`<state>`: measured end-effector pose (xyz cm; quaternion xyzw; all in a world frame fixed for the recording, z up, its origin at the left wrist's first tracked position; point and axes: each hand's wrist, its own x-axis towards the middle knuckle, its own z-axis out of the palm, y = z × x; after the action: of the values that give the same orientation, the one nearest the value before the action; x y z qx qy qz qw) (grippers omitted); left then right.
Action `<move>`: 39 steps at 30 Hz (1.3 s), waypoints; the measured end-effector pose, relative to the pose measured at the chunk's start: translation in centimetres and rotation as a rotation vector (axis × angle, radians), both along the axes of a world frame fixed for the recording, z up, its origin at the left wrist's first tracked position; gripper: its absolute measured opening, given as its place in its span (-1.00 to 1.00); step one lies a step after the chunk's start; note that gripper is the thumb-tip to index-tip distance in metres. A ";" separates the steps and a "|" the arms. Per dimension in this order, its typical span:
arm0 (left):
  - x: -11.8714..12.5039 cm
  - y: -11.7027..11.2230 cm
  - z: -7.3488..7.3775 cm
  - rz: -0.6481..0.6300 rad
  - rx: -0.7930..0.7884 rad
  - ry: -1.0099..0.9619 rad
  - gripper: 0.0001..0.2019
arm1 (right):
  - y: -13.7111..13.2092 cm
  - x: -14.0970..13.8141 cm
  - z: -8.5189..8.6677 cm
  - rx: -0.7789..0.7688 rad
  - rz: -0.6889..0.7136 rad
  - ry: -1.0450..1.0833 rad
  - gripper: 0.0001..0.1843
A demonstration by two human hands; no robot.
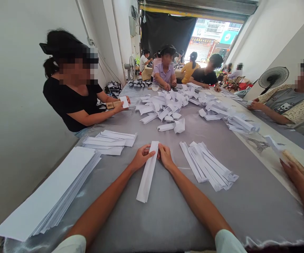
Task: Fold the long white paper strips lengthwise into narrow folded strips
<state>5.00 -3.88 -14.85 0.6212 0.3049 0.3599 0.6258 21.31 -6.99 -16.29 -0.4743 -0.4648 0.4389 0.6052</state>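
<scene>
A long, narrow folded strip of white paper (147,177) slants toward me over the grey table, its upper end between my two hands. My left hand (142,157) grips its left edge, thumb lying across the top face. On the right edge, my right hand (165,155) pinches the same strip near its far end; some of its fingers are hidden. To the right lies a fanned pile of folded white strips (207,165). Left of my hands is a smaller group of white strips (109,140), and nearer me a tall stack of flat white sheets (51,189).
A heap of folded white paper pieces (168,105) covers the table's middle. A person in black (75,95) holds white paper at the left. Another person's hands (297,172) hold a wooden piece at the right edge. A fan (273,77) stands behind the right side.
</scene>
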 end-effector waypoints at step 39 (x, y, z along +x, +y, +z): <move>-0.8 0.8 -0.1 -0.005 -0.177 -0.088 -0.28 | 0.5 0.8 -0.7 -0.017 -0.108 0.129 -0.58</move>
<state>4.20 -3.08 -14.91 0.5480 0.3061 0.3567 0.6919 22.06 -6.46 -16.97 -0.4745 -0.3950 0.4393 0.6526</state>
